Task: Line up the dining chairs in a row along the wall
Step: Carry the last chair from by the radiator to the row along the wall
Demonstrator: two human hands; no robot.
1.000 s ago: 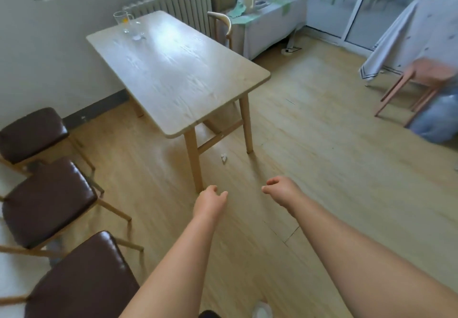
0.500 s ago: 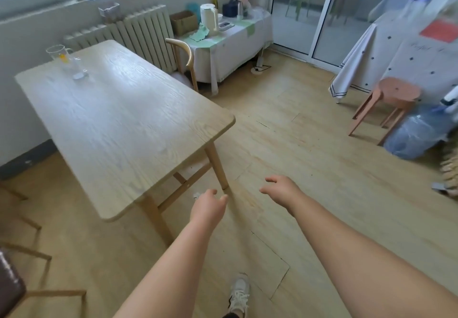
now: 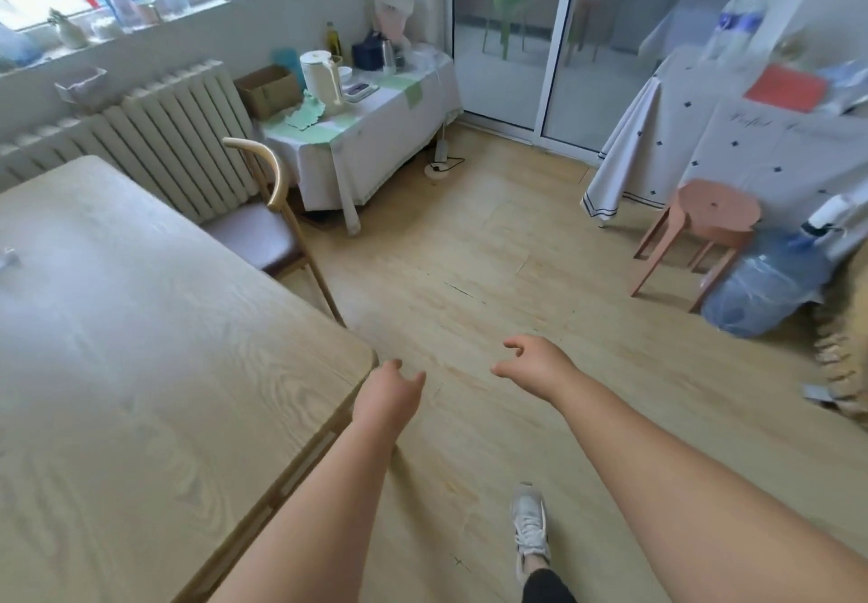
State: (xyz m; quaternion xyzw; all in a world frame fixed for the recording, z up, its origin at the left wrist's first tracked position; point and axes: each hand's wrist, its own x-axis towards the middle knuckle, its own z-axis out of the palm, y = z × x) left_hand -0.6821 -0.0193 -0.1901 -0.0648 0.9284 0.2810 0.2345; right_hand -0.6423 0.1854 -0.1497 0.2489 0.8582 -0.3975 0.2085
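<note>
Within a second the view had swung off three chairs lined at the wall toward the last dining chair [image 3: 263,231] behind the table [image 3: 141,367], which both the left hand [image 3: 390,398] and right hand [image 3: 535,363] approached loosely open, holding nothing.

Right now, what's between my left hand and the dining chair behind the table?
In the head view, only the wooden table's corner and bare floor separate the left hand from the chair.

2 empty hands [image 3: 392,393] [image 3: 535,363], chair [image 3: 263,231] ahead
</note>
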